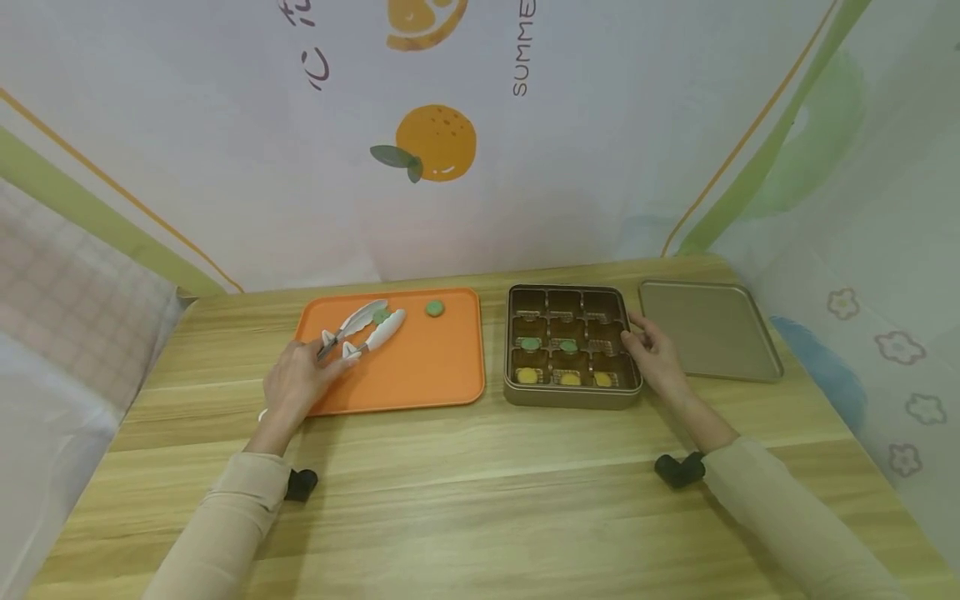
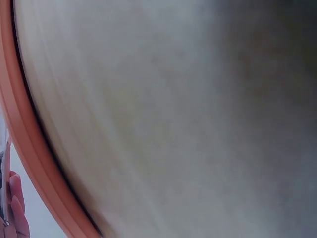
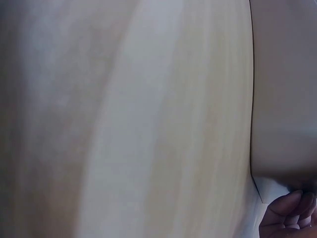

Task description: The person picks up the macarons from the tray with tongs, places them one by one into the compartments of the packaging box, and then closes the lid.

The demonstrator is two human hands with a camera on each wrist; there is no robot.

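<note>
My left hand (image 1: pixel 296 379) grips a pair of tongs (image 1: pixel 385 331) with white scalloped heads over the orange tray (image 1: pixel 427 379). Between the spread heads lies a green round piece (image 1: pixel 382 316); whether they touch it cannot be told. Farther back on the tray sits another green round piece (image 1: pixel 434 308). At the right wall of a brown divided box (image 1: pixel 573 398), my right hand (image 1: pixel 658 358) holds the rim with thumb and fingers. Two green pieces (image 1: pixel 568 346) occupy the box's middle row, and yellow pieces (image 1: pixel 528 376) its front row. In the left wrist view, only fingertips (image 2: pixel 17 203) show.
A flat brownish lid or tray (image 1: pixel 712 329) lies right of the box. The wooden table (image 1: pixel 450 500) meets a printed cloth backdrop (image 1: pixel 300 208) behind the tray and box. More cloth hangs at both sides.
</note>
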